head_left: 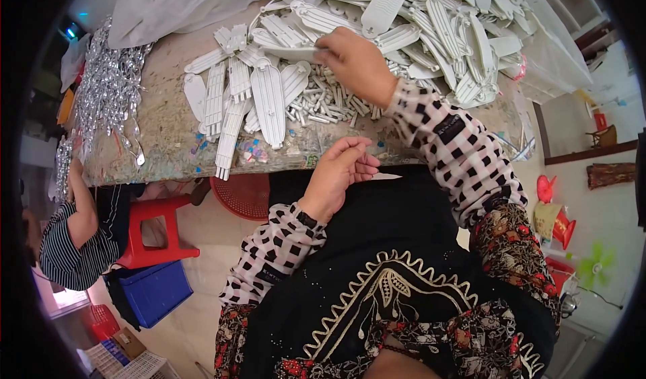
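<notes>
My right hand (356, 63) reaches over the worktable, its blurred fingers closed at the end of a long white plastic strip (288, 52). Beneath it lie many small white plastic pegs (323, 102) in a loose heap. Near the table's front edge, above my lap, is my left hand (338, 172). Its fingers are curled with thumb and forefinger together; what they hold, if anything, is hidden. A thin white pointed piece (387, 176) shows just right of those fingers. Ribbed white plastic slats (269, 103) with rounded ends lie fanned out left of the pegs.
A big pile of white plastic pieces (444, 36) covers the back right of the worn table (168, 143). Silver tinsel-like strands (111, 83) hang at the left, beside another person's arm (82, 201). Below stand a red stool (158, 224) and a blue crate (158, 291).
</notes>
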